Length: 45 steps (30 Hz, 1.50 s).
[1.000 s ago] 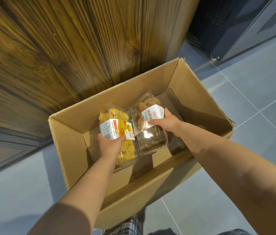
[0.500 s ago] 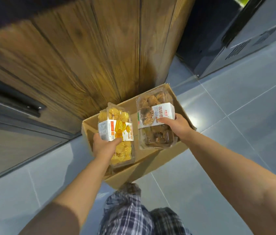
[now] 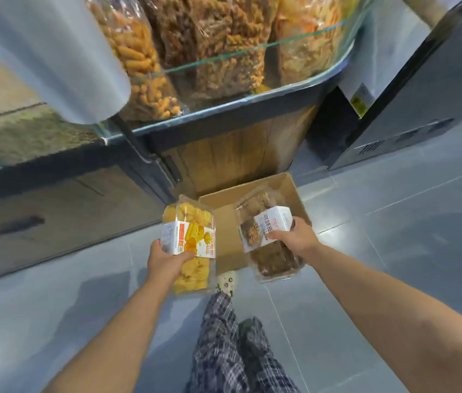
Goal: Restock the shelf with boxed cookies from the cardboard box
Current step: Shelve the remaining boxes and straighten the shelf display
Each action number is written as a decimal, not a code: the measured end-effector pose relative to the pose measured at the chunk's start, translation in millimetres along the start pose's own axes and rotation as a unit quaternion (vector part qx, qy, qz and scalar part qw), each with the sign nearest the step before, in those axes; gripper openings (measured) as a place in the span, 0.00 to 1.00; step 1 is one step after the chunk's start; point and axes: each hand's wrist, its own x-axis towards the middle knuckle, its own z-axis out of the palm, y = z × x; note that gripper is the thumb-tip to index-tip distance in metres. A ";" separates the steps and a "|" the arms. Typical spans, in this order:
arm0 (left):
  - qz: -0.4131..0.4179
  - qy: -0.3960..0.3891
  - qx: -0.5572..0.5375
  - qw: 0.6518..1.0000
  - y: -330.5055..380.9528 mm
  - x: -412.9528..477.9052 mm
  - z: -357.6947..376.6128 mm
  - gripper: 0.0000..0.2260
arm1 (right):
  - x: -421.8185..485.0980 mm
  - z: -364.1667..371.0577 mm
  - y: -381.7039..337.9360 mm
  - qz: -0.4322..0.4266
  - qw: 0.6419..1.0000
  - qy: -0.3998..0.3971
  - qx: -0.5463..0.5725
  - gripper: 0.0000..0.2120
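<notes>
Nearest, above the plaid trousers (image 3: 224,344), the left hand (image 3: 164,263) grips the yellow pack (image 3: 193,219) just left of the cardboard box (image 3: 225,236), fingers (image 3: 185,255) curled round its label band. The right hand (image 3: 298,239) grips the brown pack (image 3: 269,259) over the box's right half, fingers (image 3: 274,236) pinching the white label. Both packs are clear of the box and in the air, so the step in hand looks like the lift to the shelf (image 3: 224,116). It is best done with each pack held level, gripped at the stiff band rather than the thin clear wall, and apart from the other so they do not knock. Beyond and above the box, the shelf holds snack bags (image 3: 210,52) behind a glass lip. The packs must rise over that lip, and I see no free slot from here.
</notes>
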 end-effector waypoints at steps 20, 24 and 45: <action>0.054 0.168 -0.122 0.977 -71.0 -111.6 -375.3 0.31 | -215.8 219.3 -223.6 -0.234 0.930 -0.088 -0.270 0.35; 0.113 0.190 -0.176 0.959 -61.4 -101.2 -453.0 0.29 | -243.9 265.4 -280.7 -0.281 0.914 -0.083 -0.280 0.38; 0.267 0.193 -0.315 0.890 150.2 31.4 -579.5 0.29 | -210.0 273.7 -585.2 -0.409 0.905 0.059 -0.098 0.36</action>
